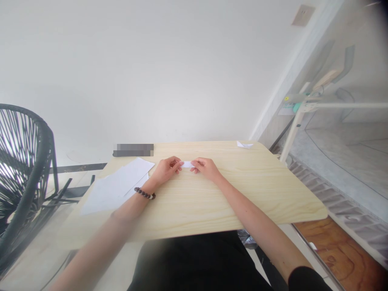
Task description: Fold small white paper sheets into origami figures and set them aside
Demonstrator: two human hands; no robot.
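Fingers [197, 163] of both hands closed on a small white paper strip [187, 164], one end pinched per hand, thumbs on the near side. Strip sits between left hand [167, 169] and right hand [206, 166], over the far-middle part of the pale wood table [209, 210]. Whether it touches the tabletop: can't tell.

Left of the left hand: loose white sheets [117, 184], overlapping, spread toward the table's left edge. Left forearm with dark beaded bracelet [144, 193] cuts across their near right side, hiding some of it. Far left of table: long dark object [133, 150], mostly pixelated, just beyond the sheets. Far right corner: small folded white paper [245, 145], well apart from the hands.

White wall [182, 81] rises behind the table's far edge; socket [303, 15] up at far right. Black woven chair [36, 129] stands left of the table. Right side: pale metal frame [292, 135] beyond the table, pleated grey fabric [342, 206], glossy brown wood surface [345, 250] lower down. Person's black clothing [197, 262] fills the near middle.
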